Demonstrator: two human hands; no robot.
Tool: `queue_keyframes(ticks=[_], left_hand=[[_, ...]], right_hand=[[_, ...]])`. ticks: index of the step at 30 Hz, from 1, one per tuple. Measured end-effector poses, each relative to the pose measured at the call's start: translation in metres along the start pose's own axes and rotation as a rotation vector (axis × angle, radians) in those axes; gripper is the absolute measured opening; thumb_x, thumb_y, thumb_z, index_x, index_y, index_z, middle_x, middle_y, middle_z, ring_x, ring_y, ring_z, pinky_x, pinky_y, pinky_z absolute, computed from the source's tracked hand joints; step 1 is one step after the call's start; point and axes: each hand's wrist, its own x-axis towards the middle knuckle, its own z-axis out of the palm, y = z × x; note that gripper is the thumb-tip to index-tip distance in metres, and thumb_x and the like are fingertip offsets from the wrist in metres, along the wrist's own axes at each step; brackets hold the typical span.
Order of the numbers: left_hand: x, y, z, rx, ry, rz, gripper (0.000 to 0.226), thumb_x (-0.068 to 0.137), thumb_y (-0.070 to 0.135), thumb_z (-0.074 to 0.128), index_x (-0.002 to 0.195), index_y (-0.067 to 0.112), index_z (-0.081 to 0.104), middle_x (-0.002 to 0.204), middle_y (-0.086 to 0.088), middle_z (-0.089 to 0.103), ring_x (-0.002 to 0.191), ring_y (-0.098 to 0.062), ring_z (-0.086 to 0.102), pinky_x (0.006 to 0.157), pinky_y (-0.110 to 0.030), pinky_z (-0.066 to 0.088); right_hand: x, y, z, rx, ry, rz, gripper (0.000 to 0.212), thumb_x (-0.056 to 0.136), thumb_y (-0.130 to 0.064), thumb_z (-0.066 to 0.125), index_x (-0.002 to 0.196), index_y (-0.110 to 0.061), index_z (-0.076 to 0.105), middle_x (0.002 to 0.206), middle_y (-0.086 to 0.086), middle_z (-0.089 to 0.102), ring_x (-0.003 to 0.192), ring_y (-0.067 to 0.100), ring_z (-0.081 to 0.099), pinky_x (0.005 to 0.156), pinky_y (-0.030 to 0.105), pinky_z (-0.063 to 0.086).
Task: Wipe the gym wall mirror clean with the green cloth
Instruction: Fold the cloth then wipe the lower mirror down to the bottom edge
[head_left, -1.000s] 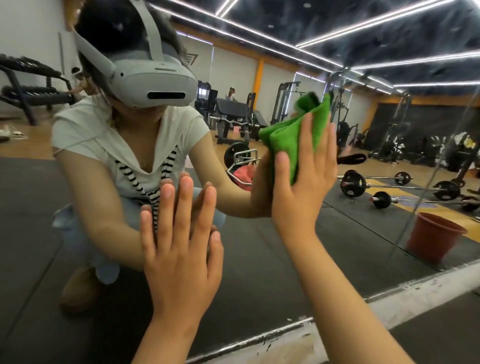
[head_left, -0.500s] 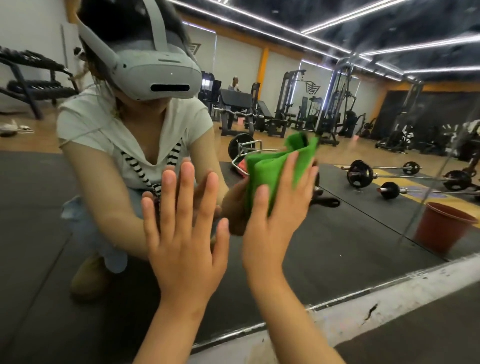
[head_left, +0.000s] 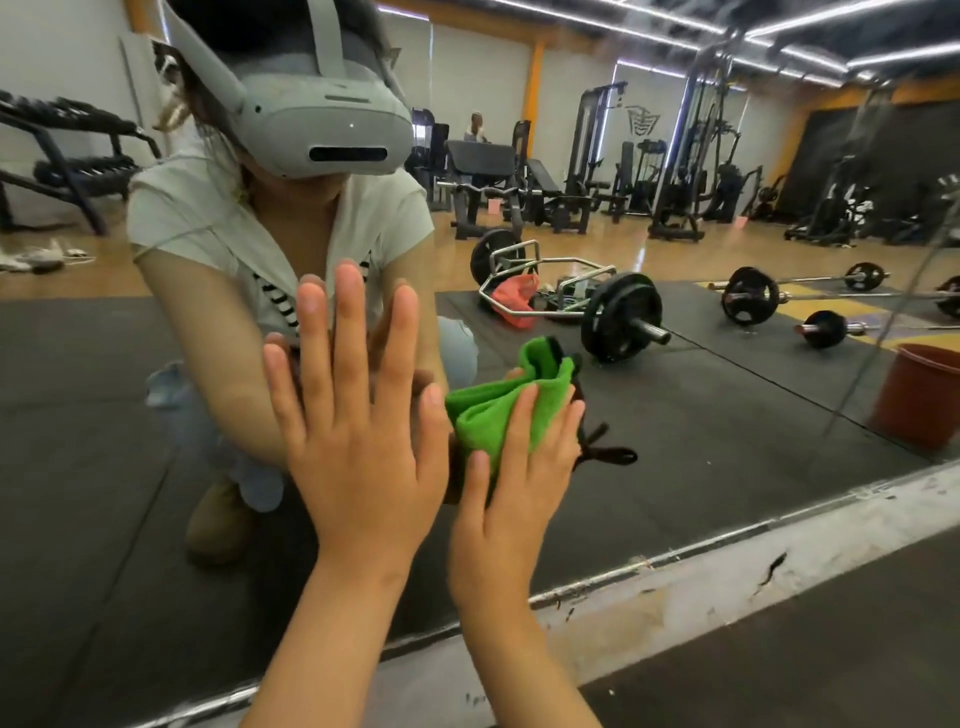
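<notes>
Head view: 2 hands on mirror (head_left: 727, 415).
Fingers spread, left hand (head_left: 358, 441) lies flat; right hand (head_left: 511, 483), fingers straight, presses green cloth (head_left: 498, 410).

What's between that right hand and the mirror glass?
The green cloth: the right hand presses it flat against the mirror with straight fingers, as the head view shows.

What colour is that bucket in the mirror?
Reddish-brown; the bucket shows at the right of the head view.

Left hand (head_left: 358, 441) laid flat on large glass gym wall mirror (head_left: 727, 441); just right of it, crumpled green cloth (head_left: 493, 415) pressed against mirror under right hand (head_left: 514, 499).
</notes>
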Motion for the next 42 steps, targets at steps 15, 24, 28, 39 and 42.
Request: queue_keyframes(ticks=[15, 24, 28, 39, 42], left_hand=[[-0.058, 0.01, 0.012, 0.043, -0.228, 0.25, 0.067, 0.1, 0.028, 0.04, 0.16, 0.018, 0.011, 0.168, 0.001, -0.013, 0.155, -0.02, -0.005, 0.126, -0.045, -0.002], [-0.06, -0.004, 0.013, 0.086, -0.22, 0.274, 0.069, 0.1, 0.025, 0.041, 0.161, 0.015, 0.01, 0.167, -0.003, -0.005, 0.155, -0.019, -0.006, 0.125, -0.044, -0.004], [-0.061, -0.006, 0.013, 0.107, -0.218, 0.28, 0.072, 0.1, 0.024, 0.044, 0.161, 0.016, 0.006, 0.165, -0.005, 0.003, 0.155, -0.019, -0.008, 0.125, -0.045, -0.003], [-0.056, -0.002, 0.004, 0.104, -0.258, 0.271, 0.072, 0.096, 0.02, 0.051, 0.16, 0.011, 0.018, 0.165, -0.016, 0.013, 0.153, -0.031, 0.007, 0.125, -0.044, -0.005], [-0.056, 0.001, 0.004, 0.109, -0.255, 0.268, 0.077, 0.096, 0.02, 0.052, 0.16, 0.012, 0.012, 0.165, -0.018, 0.012, 0.153, -0.032, 0.006, 0.125, -0.045, -0.006]], right_hand=[[-0.078, 0.029, 0.015, 0.014, -0.07, 0.222, 0.065, 0.105, -0.05, 0.028, 0.156, -0.042, -0.011, 0.166, -0.012, -0.016, 0.154, 0.018, -0.009, 0.124, 0.039, 0.0], [-0.1, 0.02, 0.022, 0.106, 0.0, 0.485, 0.056, 0.102, -0.059, 0.011, 0.152, -0.052, -0.014, 0.161, -0.023, -0.023, 0.152, 0.009, -0.015, 0.124, 0.043, 0.008], [-0.133, 0.031, 0.02, 0.064, -0.163, 0.497, 0.056, 0.098, -0.064, 0.009, 0.144, -0.061, -0.024, 0.155, -0.03, -0.031, 0.149, 0.002, -0.021, 0.123, 0.047, 0.009], [-0.081, 0.056, 0.0, 0.169, 0.103, 0.864, 0.061, 0.096, -0.038, 0.024, 0.15, -0.038, -0.005, 0.166, -0.005, -0.003, 0.154, 0.012, -0.004, 0.124, 0.035, -0.003], [-0.1, 0.023, 0.012, 0.2, 0.009, 0.912, 0.062, 0.095, -0.042, 0.022, 0.148, -0.044, -0.011, 0.165, -0.01, -0.011, 0.15, 0.0, -0.016, 0.118, 0.017, -0.014]])
